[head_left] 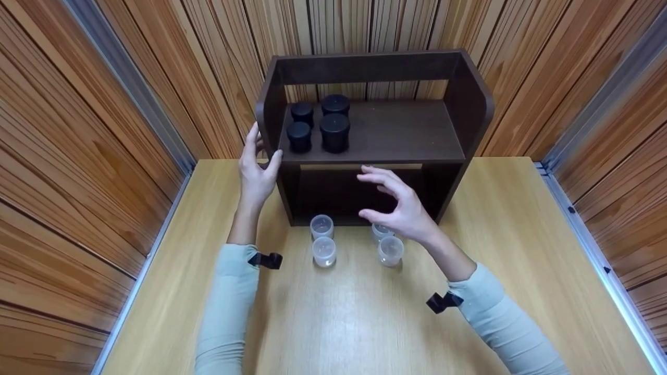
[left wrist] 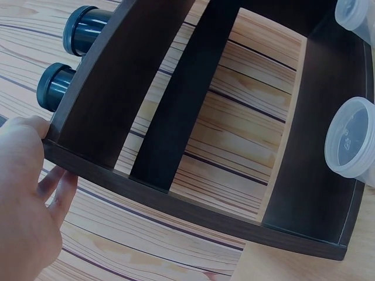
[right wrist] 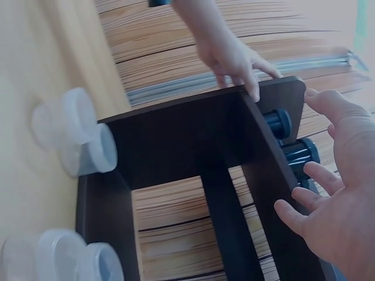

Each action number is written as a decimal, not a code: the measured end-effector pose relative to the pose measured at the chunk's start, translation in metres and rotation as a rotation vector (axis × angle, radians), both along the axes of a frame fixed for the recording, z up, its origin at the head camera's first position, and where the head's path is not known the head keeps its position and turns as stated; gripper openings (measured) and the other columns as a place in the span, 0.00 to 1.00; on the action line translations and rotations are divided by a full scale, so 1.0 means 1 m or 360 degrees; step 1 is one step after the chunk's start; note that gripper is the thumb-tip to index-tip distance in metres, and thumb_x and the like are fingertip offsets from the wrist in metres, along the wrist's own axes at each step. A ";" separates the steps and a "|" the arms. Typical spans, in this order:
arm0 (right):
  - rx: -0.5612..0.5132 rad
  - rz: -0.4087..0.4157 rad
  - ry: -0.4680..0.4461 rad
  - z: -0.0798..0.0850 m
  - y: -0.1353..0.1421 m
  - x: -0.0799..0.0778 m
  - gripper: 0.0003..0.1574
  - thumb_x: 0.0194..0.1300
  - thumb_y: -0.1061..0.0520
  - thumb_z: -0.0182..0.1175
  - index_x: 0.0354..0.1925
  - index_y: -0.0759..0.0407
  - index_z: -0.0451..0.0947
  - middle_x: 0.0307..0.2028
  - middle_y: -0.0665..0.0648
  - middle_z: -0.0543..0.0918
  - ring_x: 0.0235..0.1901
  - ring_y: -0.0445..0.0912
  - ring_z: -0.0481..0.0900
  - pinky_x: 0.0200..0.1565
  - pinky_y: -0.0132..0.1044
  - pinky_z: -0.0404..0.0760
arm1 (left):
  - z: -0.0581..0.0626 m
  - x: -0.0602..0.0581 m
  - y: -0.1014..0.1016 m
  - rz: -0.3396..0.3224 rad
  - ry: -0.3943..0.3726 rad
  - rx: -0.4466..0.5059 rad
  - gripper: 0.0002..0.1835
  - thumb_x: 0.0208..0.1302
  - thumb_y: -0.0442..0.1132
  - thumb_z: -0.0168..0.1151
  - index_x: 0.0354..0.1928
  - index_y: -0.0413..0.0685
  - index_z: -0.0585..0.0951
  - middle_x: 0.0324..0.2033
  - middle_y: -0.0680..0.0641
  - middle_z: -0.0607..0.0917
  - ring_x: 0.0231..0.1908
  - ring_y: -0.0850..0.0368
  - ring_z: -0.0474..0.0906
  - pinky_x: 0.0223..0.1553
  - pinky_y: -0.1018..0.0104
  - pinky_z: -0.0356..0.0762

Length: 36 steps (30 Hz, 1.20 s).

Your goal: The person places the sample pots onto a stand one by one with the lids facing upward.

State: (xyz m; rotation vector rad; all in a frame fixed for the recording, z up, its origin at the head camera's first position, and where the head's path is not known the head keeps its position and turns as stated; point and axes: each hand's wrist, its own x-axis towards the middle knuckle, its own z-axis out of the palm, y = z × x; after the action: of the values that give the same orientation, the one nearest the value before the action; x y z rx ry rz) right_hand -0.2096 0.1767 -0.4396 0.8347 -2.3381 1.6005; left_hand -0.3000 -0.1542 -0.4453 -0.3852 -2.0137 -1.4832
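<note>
A dark brown two-tier shelf (head_left: 406,130) stands on the table. My left hand (head_left: 256,179) grips its left side panel (left wrist: 193,205), thumb at the front edge and fingers along the outer face. Over the front of the lower tier, my right hand (head_left: 401,208) hovers with spread fingers and holds nothing. Two small black jars (head_left: 299,136) and two bigger black jars (head_left: 335,133) stand at the left of the upper tier. Before the shelf are translucent plastic cups in two pairs, the left pair (head_left: 324,252) and the right pair (head_left: 390,251), partly hidden by my right hand.
The wooden table (head_left: 338,323) extends in front and to both sides. Wood-patterned walls (head_left: 208,78) enclose it at the back and sides, with metal rails (head_left: 589,239) along the side edges. The shelf's raised side panels (head_left: 477,104) flank the upper tier.
</note>
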 end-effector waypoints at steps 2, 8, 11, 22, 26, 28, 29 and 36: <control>0.0034 0.0003 0.0009 -0.004 0.003 0.001 0.40 0.63 0.64 0.82 0.72 0.60 0.83 0.79 0.63 0.78 0.81 0.59 0.74 0.76 0.62 0.78 | 0.000 0.000 0.000 0.0005 -0.0005 -0.0011 0.39 0.75 0.30 0.68 0.84 0.34 0.66 0.69 0.31 0.83 0.66 0.34 0.84 0.53 0.77 0.82; 0.0143 0.0024 0.0026 -0.016 0.012 0.002 0.40 0.63 0.63 0.83 0.72 0.58 0.83 0.80 0.62 0.78 0.81 0.61 0.73 0.75 0.66 0.78 | 0.001 0.000 -0.001 0.0005 -0.0016 -0.0027 0.39 0.75 0.30 0.68 0.84 0.33 0.66 0.72 0.30 0.81 0.68 0.32 0.83 0.55 0.78 0.81; 0.0196 0.0020 0.0034 -0.023 0.018 0.003 0.40 0.63 0.62 0.83 0.72 0.57 0.83 0.80 0.62 0.78 0.81 0.63 0.74 0.75 0.67 0.78 | 0.000 -0.001 -0.001 0.0006 -0.0012 -0.0024 0.39 0.76 0.31 0.68 0.84 0.33 0.66 0.72 0.30 0.81 0.68 0.33 0.83 0.54 0.79 0.81; 0.0343 -0.0026 0.0034 -0.056 0.045 0.008 0.40 0.60 0.63 0.84 0.70 0.57 0.84 0.77 0.65 0.79 0.79 0.66 0.75 0.79 0.68 0.71 | 0.001 0.000 -0.001 -0.0020 -0.0023 -0.0023 0.39 0.76 0.31 0.68 0.85 0.35 0.66 0.72 0.31 0.81 0.67 0.36 0.84 0.54 0.73 0.86; 0.0355 -0.0003 0.0001 -0.072 0.057 0.012 0.41 0.59 0.63 0.84 0.70 0.58 0.84 0.77 0.70 0.76 0.79 0.70 0.72 0.79 0.75 0.68 | 0.001 0.000 -0.001 -0.0038 -0.0020 -0.0018 0.39 0.77 0.32 0.68 0.85 0.36 0.66 0.73 0.32 0.81 0.67 0.37 0.84 0.49 0.74 0.87; 0.0374 0.0013 -0.0032 -0.081 0.063 0.016 0.42 0.59 0.63 0.84 0.71 0.59 0.83 0.78 0.73 0.73 0.79 0.73 0.70 0.78 0.78 0.67 | 0.000 0.000 -0.001 -0.0038 -0.0017 -0.0018 0.39 0.77 0.32 0.68 0.85 0.36 0.66 0.73 0.32 0.81 0.67 0.36 0.84 0.48 0.74 0.86; 0.0393 0.0015 -0.0044 -0.086 0.066 0.017 0.42 0.59 0.62 0.84 0.71 0.60 0.83 0.78 0.74 0.71 0.79 0.74 0.69 0.77 0.80 0.66 | 0.000 0.000 -0.001 -0.0037 -0.0016 -0.0017 0.39 0.77 0.31 0.68 0.85 0.36 0.66 0.72 0.32 0.81 0.67 0.36 0.84 0.48 0.75 0.86; 0.0480 -0.0017 -0.0137 -0.108 0.082 0.027 0.48 0.58 0.60 0.86 0.74 0.58 0.80 0.79 0.75 0.69 0.79 0.77 0.69 0.76 0.83 0.68 | 0.001 -0.002 -0.002 -0.0002 -0.0021 0.0006 0.39 0.75 0.30 0.69 0.84 0.36 0.67 0.67 0.30 0.85 0.63 0.35 0.85 0.41 0.79 0.84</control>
State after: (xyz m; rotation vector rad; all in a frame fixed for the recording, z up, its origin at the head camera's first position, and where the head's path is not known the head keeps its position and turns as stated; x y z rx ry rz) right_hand -0.1830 0.2592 -0.5476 0.8209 -2.6839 1.3222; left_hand -0.3017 -0.1564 -0.4448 -0.3763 -2.0209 -1.4938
